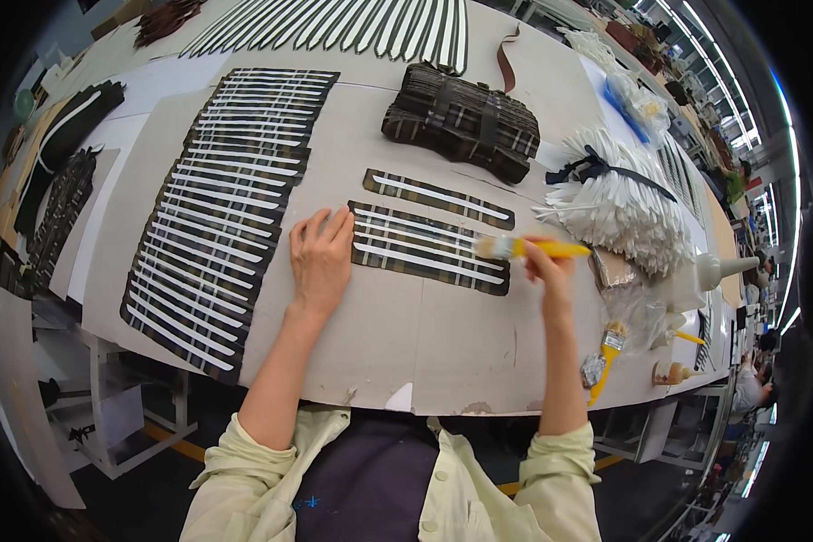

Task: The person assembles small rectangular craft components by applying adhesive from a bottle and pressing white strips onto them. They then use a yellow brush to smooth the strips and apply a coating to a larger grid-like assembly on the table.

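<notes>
In my right hand (551, 271) is a paintbrush (565, 249) with a yellow handle, its bristles blurred over the right part of a plaid piece. That small group of dark plaid strips (425, 257), with white bands along them, lies in front of me. My left hand (321, 257) rests flat, fingers stretched out, its fingertips at the left end of the group. Just beyond lies a single plaid strip (438, 197) with one white band. To the left spreads a long row of similar plaid strips with white bands (217, 217).
A tied bundle of plaid pieces (461, 122) sits at the back, near a brown strap (506, 63). At right are a tied bundle of white strips (619, 203), a white bottle (696, 285) and a second yellow-handled brush (607, 357). More white-banded strips (343, 27) line the far edge.
</notes>
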Available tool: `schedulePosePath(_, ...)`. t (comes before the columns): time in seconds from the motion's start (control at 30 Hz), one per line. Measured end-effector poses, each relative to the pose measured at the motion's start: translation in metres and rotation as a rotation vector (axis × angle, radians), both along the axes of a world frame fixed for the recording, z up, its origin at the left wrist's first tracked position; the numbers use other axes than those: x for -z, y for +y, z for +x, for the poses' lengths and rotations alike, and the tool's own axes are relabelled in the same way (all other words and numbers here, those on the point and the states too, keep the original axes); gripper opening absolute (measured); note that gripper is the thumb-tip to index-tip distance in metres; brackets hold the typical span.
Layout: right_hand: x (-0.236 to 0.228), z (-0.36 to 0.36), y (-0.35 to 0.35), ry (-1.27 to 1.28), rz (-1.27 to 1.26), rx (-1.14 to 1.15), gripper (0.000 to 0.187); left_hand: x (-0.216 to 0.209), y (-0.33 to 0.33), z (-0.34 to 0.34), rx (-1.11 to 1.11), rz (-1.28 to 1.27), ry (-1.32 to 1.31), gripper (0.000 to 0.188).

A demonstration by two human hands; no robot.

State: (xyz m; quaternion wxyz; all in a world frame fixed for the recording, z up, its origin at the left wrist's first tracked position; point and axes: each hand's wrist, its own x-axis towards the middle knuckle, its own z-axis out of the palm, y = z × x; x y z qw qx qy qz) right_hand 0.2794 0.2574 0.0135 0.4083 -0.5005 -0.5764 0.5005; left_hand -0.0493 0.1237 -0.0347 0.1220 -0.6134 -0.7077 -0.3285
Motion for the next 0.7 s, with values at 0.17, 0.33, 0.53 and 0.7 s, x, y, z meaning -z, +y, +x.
schedulePosePath(0.17, -0.039, -0.002, -0.03, -0.01, 0.068, 0.066, 0.02, 0.003, -0.001, -0.003, -0.02, -0.006, 0.034, 0.027)
schedulePosePath(0.33, -0.017, -0.153, -0.059, 0.202, -0.054, -0.268, 0.017, 0.001, 0.005, 0.003, 0.003, -0.01, 0.053, 0.026)
schedulePosePath(0.53, -0.011, -0.015, -0.044, -0.003, 0.003, 0.006, 0.015, 0.006, 0.001, -0.001, -0.016, 0.005, 0.034, 0.026)
schedulePosePath(0.7, -0.034, 0.038, -0.057, -0.034, 0.088, 0.144, 0.017, 0.003, 0.001, 0.001, -0.022, -0.017, 0.053, 0.026)
